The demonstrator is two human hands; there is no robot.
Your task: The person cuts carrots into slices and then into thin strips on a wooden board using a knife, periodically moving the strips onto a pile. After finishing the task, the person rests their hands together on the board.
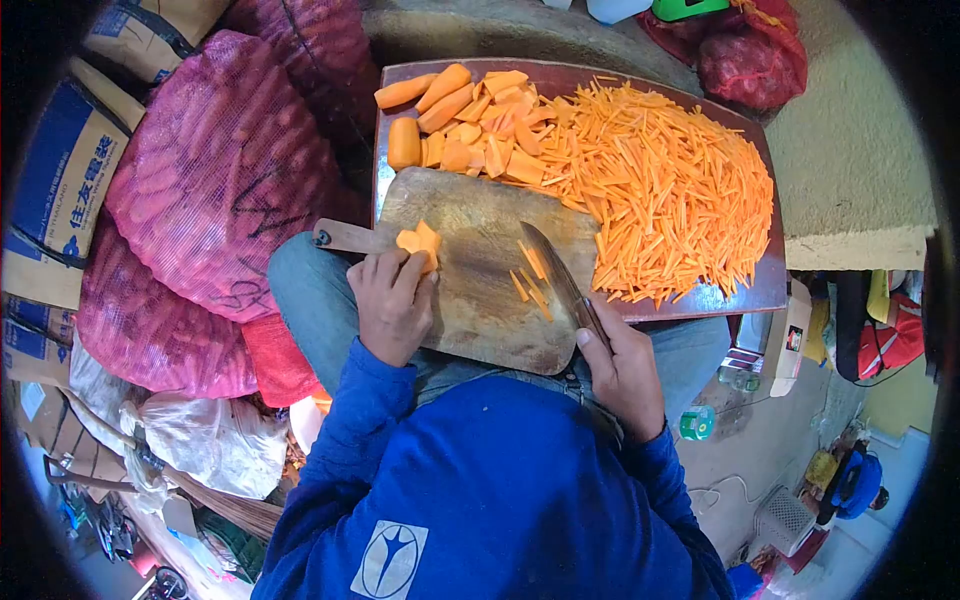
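Observation:
A wooden cutting board (485,215) lies across my lap, its handle pointing left. My left hand (392,305) is at the board's left end, fingers bent and closed against a few carrot slices (420,241). My right hand (622,370) grips a knife (552,268) by its handle at the board's right side, the blade slanting up and left. Several thin carrot sticks (531,286) lie beside the blade. Past the board, a large heap of carrot sticks (665,190) covers the right part of a low table (700,303). Carrot chunks (490,135) and peeled whole carrots (445,95) sit at its left.
Pink mesh sacks (225,180) are stacked to the left, with cardboard boxes (75,170) beyond them. A red mesh bag (750,65) rests behind the table at the right. On the floor at right are a green-labelled bottle (697,422) and a grey basket (785,520), with another person nearby.

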